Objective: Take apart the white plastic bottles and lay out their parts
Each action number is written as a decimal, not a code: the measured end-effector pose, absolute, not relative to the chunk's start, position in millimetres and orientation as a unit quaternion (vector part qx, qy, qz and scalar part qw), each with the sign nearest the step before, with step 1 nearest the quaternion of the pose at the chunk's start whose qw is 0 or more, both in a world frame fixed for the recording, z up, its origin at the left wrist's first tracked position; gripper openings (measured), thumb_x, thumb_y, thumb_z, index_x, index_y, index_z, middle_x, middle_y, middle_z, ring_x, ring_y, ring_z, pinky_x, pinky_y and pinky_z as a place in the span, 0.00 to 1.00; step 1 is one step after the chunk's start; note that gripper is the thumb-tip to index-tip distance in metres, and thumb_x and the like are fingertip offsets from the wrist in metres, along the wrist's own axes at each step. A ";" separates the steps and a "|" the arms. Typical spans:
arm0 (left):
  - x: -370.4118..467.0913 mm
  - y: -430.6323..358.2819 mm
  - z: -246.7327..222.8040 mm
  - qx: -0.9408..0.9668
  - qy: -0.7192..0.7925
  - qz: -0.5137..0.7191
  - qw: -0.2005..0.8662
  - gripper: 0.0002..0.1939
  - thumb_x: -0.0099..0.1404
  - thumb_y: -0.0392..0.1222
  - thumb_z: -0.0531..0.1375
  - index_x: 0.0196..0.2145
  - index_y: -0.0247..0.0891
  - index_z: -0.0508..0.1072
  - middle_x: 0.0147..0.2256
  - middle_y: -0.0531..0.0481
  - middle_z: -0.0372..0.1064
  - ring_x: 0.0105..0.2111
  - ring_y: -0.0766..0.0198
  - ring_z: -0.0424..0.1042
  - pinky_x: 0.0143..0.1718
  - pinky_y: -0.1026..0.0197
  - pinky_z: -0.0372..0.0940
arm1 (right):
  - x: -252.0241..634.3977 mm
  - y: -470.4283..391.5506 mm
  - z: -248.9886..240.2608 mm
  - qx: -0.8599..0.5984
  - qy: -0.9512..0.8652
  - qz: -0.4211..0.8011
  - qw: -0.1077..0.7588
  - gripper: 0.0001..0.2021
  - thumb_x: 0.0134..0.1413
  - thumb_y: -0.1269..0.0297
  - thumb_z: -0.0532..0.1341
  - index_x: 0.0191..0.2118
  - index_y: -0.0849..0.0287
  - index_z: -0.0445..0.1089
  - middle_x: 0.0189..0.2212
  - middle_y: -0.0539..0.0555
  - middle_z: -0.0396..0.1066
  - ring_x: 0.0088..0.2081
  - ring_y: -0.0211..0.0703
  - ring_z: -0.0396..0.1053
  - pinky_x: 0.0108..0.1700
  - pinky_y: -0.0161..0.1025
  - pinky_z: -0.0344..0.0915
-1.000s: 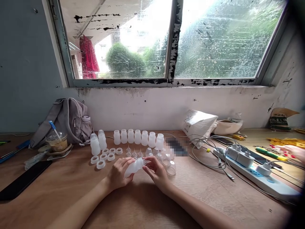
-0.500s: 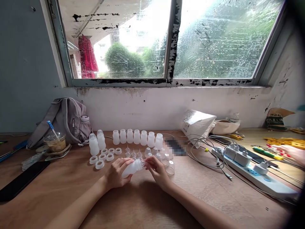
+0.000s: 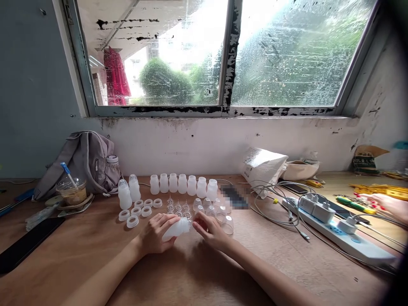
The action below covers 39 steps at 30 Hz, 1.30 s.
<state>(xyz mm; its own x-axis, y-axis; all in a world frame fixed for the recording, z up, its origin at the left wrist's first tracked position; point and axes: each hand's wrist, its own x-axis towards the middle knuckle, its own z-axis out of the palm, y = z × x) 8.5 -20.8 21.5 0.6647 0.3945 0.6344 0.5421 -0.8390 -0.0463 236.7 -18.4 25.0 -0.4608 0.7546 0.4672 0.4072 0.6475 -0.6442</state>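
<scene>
My left hand (image 3: 158, 233) is wrapped round a frosted white bottle (image 3: 176, 230), tilted so its threaded neck points right. Close to that neck is my right hand (image 3: 208, 228), its fingers bent together; whether they hold anything is too small to make out. Behind, a row of open frosted bottles (image 3: 182, 184) stands upright. Two bottles with clear tops (image 3: 125, 194) are to the left. White rings (image 3: 132, 221) lie in front of them. Clear nipple-shaped pieces (image 3: 178, 205) sit in the middle, with clear domed caps (image 3: 227, 225) beside my right hand.
A grey backpack (image 3: 91, 159) and a drink cup (image 3: 72, 190) stand at the left, near a black phone (image 3: 30, 244). To the right are tangled cables (image 3: 267, 212), a white power strip (image 3: 361, 244), a white bag (image 3: 264, 166) and another person's hand (image 3: 379, 202).
My right hand's fingers have drawn slightly away from the bottle's neck and curled more. The bottle has tipped a little in my left hand. The whole view has shifted slightly.
</scene>
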 end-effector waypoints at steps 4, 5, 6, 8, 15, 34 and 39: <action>8.4 -19.3 17.8 -0.912 -0.249 -0.307 0.106 0.28 0.53 0.39 0.56 0.52 0.37 0.56 0.46 0.44 0.63 0.41 0.58 0.65 0.43 0.56 0.61 | 238.0 -19.5 28.3 -0.349 -0.834 0.235 0.357 0.15 0.56 0.57 0.48 0.22 0.59 0.54 0.18 0.44 0.50 0.20 0.31 0.48 0.23 0.31 0.46; 8.4 -19.2 16.9 -0.913 -0.249 -0.308 0.103 0.28 0.53 0.39 0.56 0.52 0.37 0.56 0.46 0.43 0.62 0.41 0.58 0.65 0.43 0.56 0.62 | 237.8 -19.7 28.6 -0.355 -0.832 0.240 0.352 0.16 0.56 0.57 0.48 0.21 0.59 0.52 0.17 0.44 0.49 0.20 0.31 0.47 0.23 0.31 0.45; 8.4 -19.4 16.6 -0.913 -0.248 -0.310 0.099 0.28 0.53 0.39 0.55 0.52 0.37 0.56 0.46 0.43 0.62 0.41 0.58 0.65 0.42 0.55 0.62 | 237.6 -19.8 28.8 -0.361 -0.830 0.245 0.348 0.17 0.56 0.56 0.48 0.20 0.59 0.51 0.17 0.44 0.48 0.20 0.31 0.46 0.23 0.32 0.45; 9.2 -21.0 17.7 -0.913 -0.246 -0.315 0.081 0.28 0.53 0.39 0.56 0.52 0.38 0.56 0.46 0.43 0.62 0.41 0.58 0.65 0.43 0.55 0.62 | 237.3 -20.1 28.7 -0.366 -0.823 0.267 0.344 0.19 0.56 0.55 0.48 0.18 0.59 0.50 0.16 0.44 0.48 0.20 0.31 0.47 0.22 0.31 0.45; 20.5 -34.5 31.0 -0.880 -0.306 -0.346 -0.111 0.25 0.51 0.37 0.57 0.48 0.38 0.60 0.42 0.45 0.64 0.41 0.60 0.66 0.42 0.59 0.63 | 240.6 -20.0 24.7 -0.365 -0.820 0.230 0.376 0.13 0.56 0.56 0.49 0.36 0.60 0.62 0.24 0.49 0.64 0.22 0.34 0.58 0.26 0.32 0.56; 23.9 -40.1 35.5 -0.875 -0.314 -0.243 -0.275 0.26 0.49 0.41 0.61 0.47 0.38 0.64 0.34 0.53 0.69 0.31 0.63 0.68 0.32 0.64 0.63 | 234.3 -44.8 31.0 -0.339 -0.887 0.118 0.291 0.13 0.51 0.57 0.54 0.40 0.57 0.60 0.33 0.53 0.67 0.30 0.39 0.63 0.32 0.34 0.57; 20.1 -33.0 23.3 -0.909 -0.275 -0.276 -0.149 0.29 0.51 0.39 0.60 0.51 0.39 0.59 0.44 0.46 0.66 0.40 0.58 0.67 0.42 0.58 0.63 | 234.3 -42.4 25.0 -0.343 -0.884 0.127 0.290 0.14 0.50 0.56 0.55 0.41 0.57 0.58 0.24 0.49 0.67 0.22 0.37 0.62 0.26 0.32 0.55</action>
